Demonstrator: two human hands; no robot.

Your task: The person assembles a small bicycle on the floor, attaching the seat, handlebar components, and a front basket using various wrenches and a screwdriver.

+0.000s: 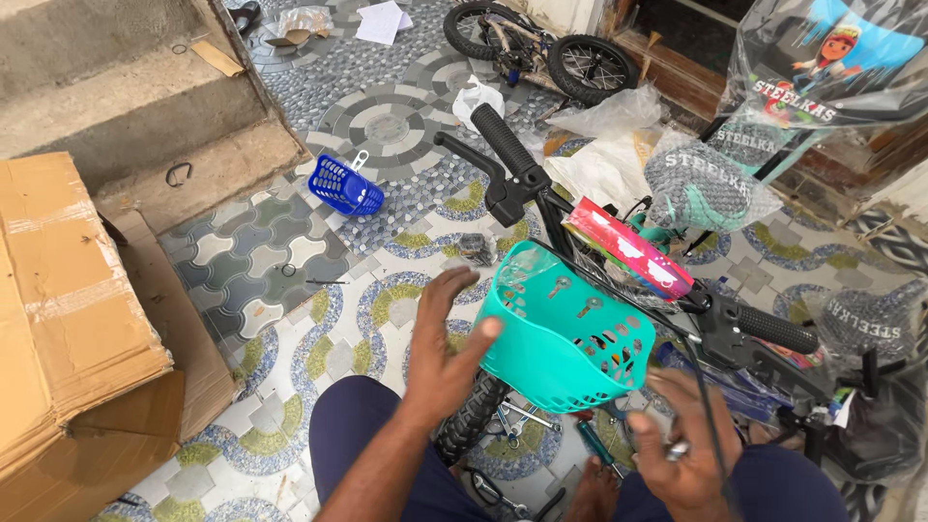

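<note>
A teal plastic basket (pixel 565 333) hangs on the front of a small bicycle, under its black handlebar (pixel 507 159). My left hand (pixel 445 348) is spread open against the basket's left side, thumb touching its wall. Lower right, my right hand (pixel 681 440) curls around a small metal part and a thin black cable (pixel 708 406). The front tyre (pixel 471 420) shows between my knees. A pink wrapped pad (pixel 626 248) lies across the bar. The right grip (pixel 778 329) points right.
A blue basket (pixel 345 186) lies on the patterned tile floor. Cardboard boxes (pixel 68 319) stand at left beside concrete steps (pixel 126 106). Another small bicycle (pixel 541 43) lies at the back. Tools (pixel 517 420) sit under the basket. Plastic-wrapped parts (pixel 706 184) crowd the right.
</note>
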